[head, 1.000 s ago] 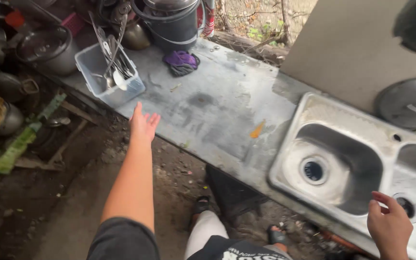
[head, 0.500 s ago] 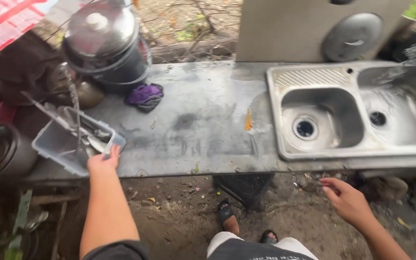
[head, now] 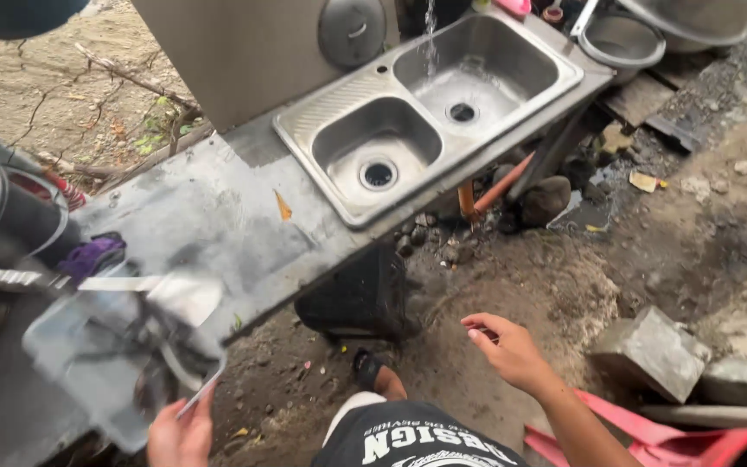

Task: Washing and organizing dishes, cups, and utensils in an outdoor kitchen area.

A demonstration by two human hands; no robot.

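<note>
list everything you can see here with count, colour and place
double sink: 1, steel, far end of the counter, water falling into the far basin
counter: 1, grey, running from lower left to the sink
plastic tub: 1, pale grey, blurred, lower left, holding utensils
utensils: several, metal, inside the tub, count unclear
purple cloth: 1, on the counter at left
pot lid: 1, grey, against the wall behind the sink
orange pipes: 2, under the sink
concrete block: 1, grey, on the ground at right
left hand: 1, bottom left, grip on the tub's near edge
right hand: 1, open, above the ground, holding nothing
</note>
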